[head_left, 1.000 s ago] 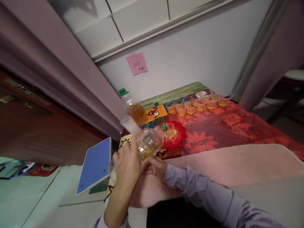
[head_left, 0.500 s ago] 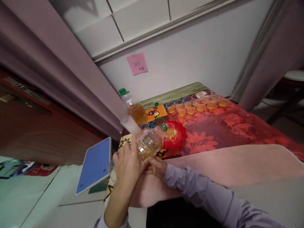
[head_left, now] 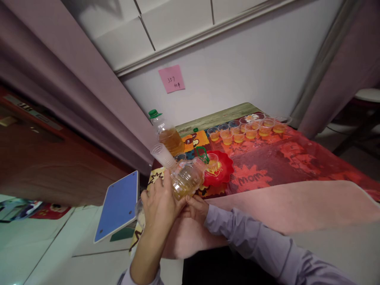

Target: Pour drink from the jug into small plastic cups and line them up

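Both my hands hold a clear ribbed plastic bottle (head_left: pixel 188 177) with yellowish liquid in its lower side. It is tilted, its mouth toward a clear plastic cup (head_left: pixel 212 161) on a red scalloped plate (head_left: pixel 227 172). My left hand (head_left: pixel 160 202) is wrapped round the bottle's base end. Underneath, my right hand (head_left: pixel 196 208) grips it with the thumb in front; its other fingers are partly hidden. A green handle ring (head_left: pixel 202 154) shows at the bottle's neck. The cup holds some yellow liquid.
Several cups of yellow liquid (head_left: pixel 239 136) stand in rows at the table's back right. A large green-capped bottle (head_left: pixel 170 138) and a stack of cups (head_left: pixel 163 155) are at the left. A loose green cap (head_left: pixel 195 130) lies behind. A blue board (head_left: pixel 118 206) juts out left of the table.
Almost nothing differs. Both hands keep the tilted bottle in the same place over the plate; the view has shifted only very slightly.
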A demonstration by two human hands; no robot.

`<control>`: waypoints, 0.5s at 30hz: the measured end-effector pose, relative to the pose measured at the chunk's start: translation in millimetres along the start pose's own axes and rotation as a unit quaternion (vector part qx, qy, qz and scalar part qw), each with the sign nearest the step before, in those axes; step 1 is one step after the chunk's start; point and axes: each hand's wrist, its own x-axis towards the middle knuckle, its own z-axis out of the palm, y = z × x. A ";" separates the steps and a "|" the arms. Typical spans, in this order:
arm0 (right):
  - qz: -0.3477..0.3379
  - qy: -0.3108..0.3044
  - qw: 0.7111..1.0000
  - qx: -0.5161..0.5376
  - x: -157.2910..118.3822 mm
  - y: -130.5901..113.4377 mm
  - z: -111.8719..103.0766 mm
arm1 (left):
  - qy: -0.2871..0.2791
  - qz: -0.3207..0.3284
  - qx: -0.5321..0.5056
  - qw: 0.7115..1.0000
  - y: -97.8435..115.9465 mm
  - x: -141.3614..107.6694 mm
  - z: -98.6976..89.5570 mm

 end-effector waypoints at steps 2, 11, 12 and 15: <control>0.001 0.001 1.000 0.004 -0.2 -0.1 0.2 | 0.000 0.002 0.000 1.000 -0.6 -0.1 0.4; -0.004 0.009 1.000 0.006 0.1 1.3 2.0 | 0.000 0.004 0.009 1.000 -1.1 0.0 2.4; -0.004 0.010 1.000 0.006 -0.1 1.2 2.3 | 0.002 0.006 0.008 1.000 -1.4 0.0 2.6; -0.001 0.018 1.000 0.007 -0.7 0.7 2.9 | -0.001 0.004 0.008 1.000 -1.3 0.1 2.1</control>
